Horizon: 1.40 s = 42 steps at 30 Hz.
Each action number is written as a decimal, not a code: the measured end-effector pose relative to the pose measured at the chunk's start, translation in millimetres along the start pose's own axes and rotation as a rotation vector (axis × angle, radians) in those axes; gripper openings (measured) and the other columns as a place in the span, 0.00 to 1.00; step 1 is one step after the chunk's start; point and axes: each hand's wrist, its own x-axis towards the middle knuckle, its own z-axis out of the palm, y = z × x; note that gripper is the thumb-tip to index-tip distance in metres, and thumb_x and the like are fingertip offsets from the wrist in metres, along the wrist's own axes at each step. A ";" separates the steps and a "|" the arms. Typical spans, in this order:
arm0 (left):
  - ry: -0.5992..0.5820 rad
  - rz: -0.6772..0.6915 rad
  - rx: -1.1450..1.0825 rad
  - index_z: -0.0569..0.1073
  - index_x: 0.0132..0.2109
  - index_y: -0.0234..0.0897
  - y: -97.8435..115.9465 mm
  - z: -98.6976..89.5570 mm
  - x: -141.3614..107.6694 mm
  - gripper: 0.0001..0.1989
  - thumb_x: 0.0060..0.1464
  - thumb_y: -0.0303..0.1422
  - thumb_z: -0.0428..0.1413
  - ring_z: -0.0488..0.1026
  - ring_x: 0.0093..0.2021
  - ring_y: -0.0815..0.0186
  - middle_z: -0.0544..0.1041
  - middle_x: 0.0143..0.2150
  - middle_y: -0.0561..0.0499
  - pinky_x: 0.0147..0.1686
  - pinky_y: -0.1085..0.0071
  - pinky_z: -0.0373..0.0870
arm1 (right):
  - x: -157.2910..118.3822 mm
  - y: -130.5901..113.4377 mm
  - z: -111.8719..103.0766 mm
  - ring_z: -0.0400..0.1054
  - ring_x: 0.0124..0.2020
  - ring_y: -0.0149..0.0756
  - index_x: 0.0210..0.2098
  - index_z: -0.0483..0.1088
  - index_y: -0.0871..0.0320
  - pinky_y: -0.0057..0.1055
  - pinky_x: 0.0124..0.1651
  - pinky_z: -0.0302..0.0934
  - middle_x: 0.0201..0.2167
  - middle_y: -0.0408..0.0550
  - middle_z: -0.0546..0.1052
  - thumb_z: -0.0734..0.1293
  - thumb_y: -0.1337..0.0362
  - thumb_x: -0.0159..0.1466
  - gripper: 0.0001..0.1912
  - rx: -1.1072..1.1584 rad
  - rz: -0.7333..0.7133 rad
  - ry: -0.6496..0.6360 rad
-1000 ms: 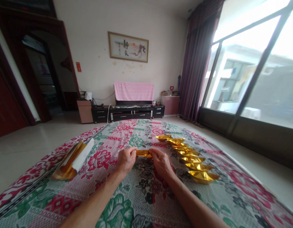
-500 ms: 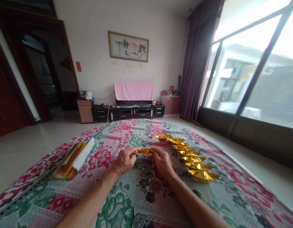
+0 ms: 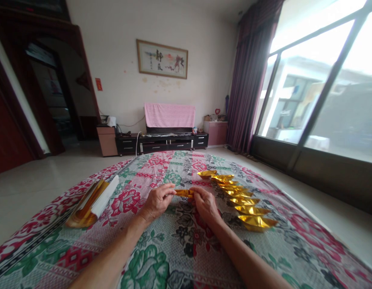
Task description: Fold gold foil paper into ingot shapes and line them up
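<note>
A narrow folded piece of gold foil paper [image 3: 184, 193] is held level over the middle of the flowered tablecloth [image 3: 150, 265]. My left hand [image 3: 159, 200] pinches its left end between thumb and fingers. At its right end my right hand [image 3: 205, 204] grips it the same way, with the fingertips partly hidden. To the right of my right hand, several gold boat-shaped foil pieces [image 3: 257, 222] stand in a slanting row. A stack of gold and white paper sheets [image 3: 94, 202], curled up at the sides, rests on the left of the cloth.
Beyond the round table stands a low black cabinet [image 3: 164, 143] with a pink cloth [image 3: 170, 115] draped over a screen. A purple curtain [image 3: 246, 80] and large window are on the right, a dark doorway on the left.
My left hand has shifted its fingers slightly at the left end of the foil, which now looks narrower and flatter. My right hand keeps nearly the same place.
</note>
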 end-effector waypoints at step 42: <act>-0.101 -0.238 -0.099 0.76 0.37 0.39 11.3 8.2 -4.3 0.12 0.50 0.29 0.49 0.73 0.32 0.70 0.78 0.32 0.53 0.34 0.77 0.67 | -8.0 -15.2 -4.8 0.69 0.28 0.33 0.34 0.74 0.56 0.25 0.33 0.59 0.26 0.44 0.76 0.55 0.61 0.58 0.17 -0.149 -0.155 0.022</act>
